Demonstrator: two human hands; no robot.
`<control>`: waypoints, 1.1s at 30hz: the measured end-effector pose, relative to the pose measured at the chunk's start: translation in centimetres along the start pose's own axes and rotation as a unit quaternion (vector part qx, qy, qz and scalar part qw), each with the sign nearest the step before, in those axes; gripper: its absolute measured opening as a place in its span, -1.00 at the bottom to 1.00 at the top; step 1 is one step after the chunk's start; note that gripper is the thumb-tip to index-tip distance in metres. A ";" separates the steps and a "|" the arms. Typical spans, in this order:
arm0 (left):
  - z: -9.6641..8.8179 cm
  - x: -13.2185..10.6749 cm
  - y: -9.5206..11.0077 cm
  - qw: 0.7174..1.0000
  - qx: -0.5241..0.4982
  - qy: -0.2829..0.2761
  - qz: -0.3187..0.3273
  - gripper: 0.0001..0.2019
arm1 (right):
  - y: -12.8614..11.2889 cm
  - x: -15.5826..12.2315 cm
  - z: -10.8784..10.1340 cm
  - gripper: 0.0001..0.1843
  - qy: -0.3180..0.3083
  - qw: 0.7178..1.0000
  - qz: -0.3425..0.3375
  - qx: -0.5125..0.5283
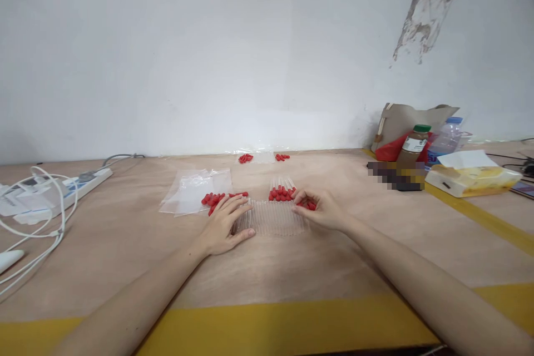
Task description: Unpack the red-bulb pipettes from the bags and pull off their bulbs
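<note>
A row of clear plastic tubes [273, 218] lies flat on the wooden table [125, 256] in front of me. My left hand [225, 225] rests on the row's left end with its fingers spread flat. My right hand [319, 208] curls at the row's right end, its fingers pinched around small red caps [309, 206]. A cluster of red-capped tubes [282, 193] stands just behind the row. Loose red caps [213, 199] lie near my left fingertips.
Clear plastic bags [192, 189] lie at the left of the caps. More red caps [246, 158] sit by the wall. A white power strip with cables [62, 192] is at far left. A tissue pack [471, 178], a bottle [413, 150] and a bag [400, 122] stand at right.
</note>
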State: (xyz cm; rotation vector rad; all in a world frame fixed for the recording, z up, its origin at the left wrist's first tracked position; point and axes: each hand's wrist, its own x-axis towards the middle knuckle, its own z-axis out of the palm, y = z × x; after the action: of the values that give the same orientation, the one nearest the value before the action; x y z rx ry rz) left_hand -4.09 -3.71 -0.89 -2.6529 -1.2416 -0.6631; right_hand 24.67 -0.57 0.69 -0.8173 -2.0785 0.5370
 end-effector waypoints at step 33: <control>0.1 -0.1 0.0 1.000 -0.010 -0.002 -0.011 -0.45 | 8.8 1.9 -3.2 -0.66 0.123 0.931 0.298 -0.174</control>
State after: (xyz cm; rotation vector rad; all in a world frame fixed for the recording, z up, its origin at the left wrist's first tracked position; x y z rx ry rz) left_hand -4.13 -3.76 -1.00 -2.6621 -1.2735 -0.6768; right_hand 29.59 7.19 -1.93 -1.6607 -1.6941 0.3529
